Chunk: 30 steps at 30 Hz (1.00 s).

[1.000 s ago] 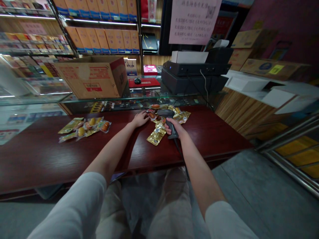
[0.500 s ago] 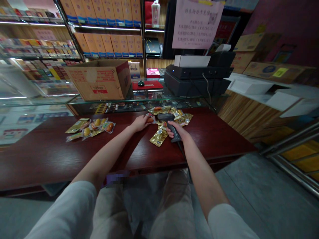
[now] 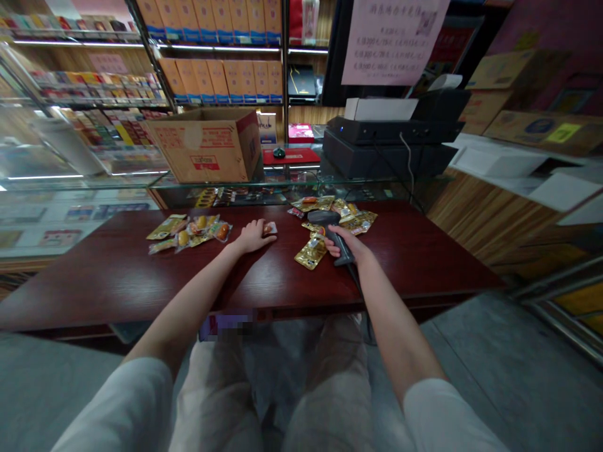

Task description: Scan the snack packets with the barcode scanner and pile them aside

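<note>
My left hand (image 3: 253, 237) is closed over a small packaged snack (image 3: 270, 228) at the middle of the dark red table (image 3: 264, 282); its orange-brown content shows through clear wrap. In my right hand (image 3: 347, 243) is a black barcode scanner (image 3: 335, 233), held by the handle with its head pointing left and its cable hanging below. Beneath and behind the scanner lie several gold snack packets (image 3: 311, 251), partly covered by it. To the left of my left hand sits another pile of packaged snacks (image 3: 193, 232), some gold, some clear with yellow and orange pieces.
A glass counter (image 3: 282, 193) borders the table's far edge. On it stand an open cardboard box (image 3: 202, 147), a red mat (image 3: 301, 156) with a mouse (image 3: 279, 152), and a black cash register unit (image 3: 386, 154). Cartons (image 3: 541, 132) are stacked at the right.
My left hand has moved left with the small snack, away from the right-hand pile toward the left one. The scanner stays over the gold packets. The camera view has shifted slightly.
</note>
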Available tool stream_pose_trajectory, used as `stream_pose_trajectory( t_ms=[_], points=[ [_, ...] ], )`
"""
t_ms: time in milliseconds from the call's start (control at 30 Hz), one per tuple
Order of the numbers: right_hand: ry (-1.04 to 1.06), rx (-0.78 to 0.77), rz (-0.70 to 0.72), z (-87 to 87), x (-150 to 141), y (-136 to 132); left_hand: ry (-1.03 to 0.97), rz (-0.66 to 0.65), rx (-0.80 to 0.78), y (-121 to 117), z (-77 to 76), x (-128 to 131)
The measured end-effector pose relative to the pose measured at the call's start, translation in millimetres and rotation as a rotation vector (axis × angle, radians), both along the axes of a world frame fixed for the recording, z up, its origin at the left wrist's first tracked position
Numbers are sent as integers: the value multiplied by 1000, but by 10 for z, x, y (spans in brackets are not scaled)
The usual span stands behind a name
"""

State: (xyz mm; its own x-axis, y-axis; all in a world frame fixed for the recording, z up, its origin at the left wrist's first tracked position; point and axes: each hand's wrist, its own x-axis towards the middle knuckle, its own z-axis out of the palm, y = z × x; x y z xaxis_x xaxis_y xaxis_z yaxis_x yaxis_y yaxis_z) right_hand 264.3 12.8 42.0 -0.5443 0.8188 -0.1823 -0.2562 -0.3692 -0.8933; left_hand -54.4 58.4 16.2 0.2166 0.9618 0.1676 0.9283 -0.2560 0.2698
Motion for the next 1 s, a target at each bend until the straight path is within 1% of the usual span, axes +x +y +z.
stream_pose_trajectory(
  t_ms=[67,133,200,267,333,433,467,533,633,733,900,1000],
  points=[
    [-9,-4,25,-9,-1,0,-230,1,66,8,-32,-80],
    [-24,-6,52,-22,-2,3,-461,35,115,24,-61,-137],
    [-40,-5,76,-34,-4,5,-654,80,94,45,-81,-172],
    [-43,2,89,-39,-7,1,-777,86,40,60,-88,-192],
    [-37,12,92,-37,-10,-8,-802,71,56,66,-80,-205],
    [-29,30,89,-27,-14,-23,-719,63,149,54,-55,-219],
    [-29,33,91,-24,-15,-26,-699,61,156,46,-47,-220],
    [-29,35,95,-20,-16,-29,-713,42,115,28,-40,-214],
    [-33,33,102,-21,-17,-28,-827,-13,31,2,-48,-190],
    [-33,33,105,-32,-14,-22,-917,-79,-15,-11,-71,-175],
    [-19,34,123,-69,-1,-1,-1000,-122,-28,14,-116,-193],
    [-15,61,118,-91,0,6,-998,-131,-4,36,-135,-207]
  ],
)
